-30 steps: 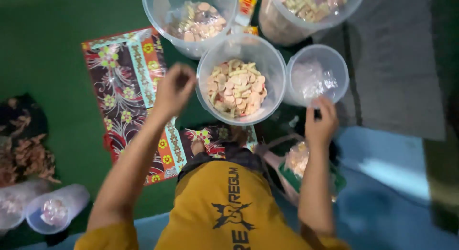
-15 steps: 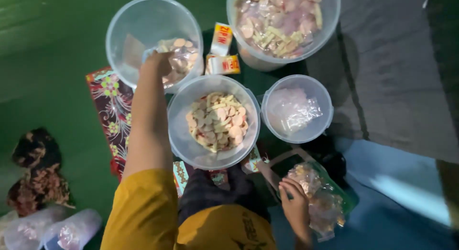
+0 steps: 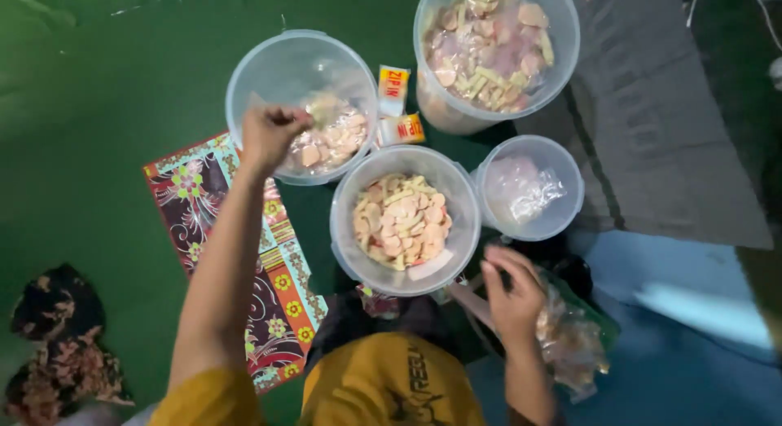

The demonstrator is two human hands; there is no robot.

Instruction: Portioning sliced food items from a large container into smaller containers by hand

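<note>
My left hand (image 3: 271, 133) reaches over the near rim of a clear plastic bucket (image 3: 261, 59). Its fingers are curled on a clear plastic packet above the packed snacks (image 3: 330, 137) inside. My right hand (image 3: 513, 294) hovers low by my lap with its fingers apart. It touches a clear bag of snack pieces (image 3: 570, 340) lying beside it. Between my hands stands a clear bucket (image 3: 350, 247) holding loose round and stick-shaped crackers (image 3: 399, 221).
A big bucket (image 3: 562, 59) of mixed crackers stands at the back right. A smaller bucket (image 3: 566, 210) holds crumpled clear plastic (image 3: 525, 190). Two small yellow boxes (image 3: 399, 108) lie between the buckets. A patterned cloth (image 3: 204, 198) covers the green floor on the left; a grey mat (image 3: 668, 133) lies on the right.
My left hand went from the middle bucket to the left bucket and now sits at its near rim. My right hand dropped from the small bucket to the snack bag by my lap.
</note>
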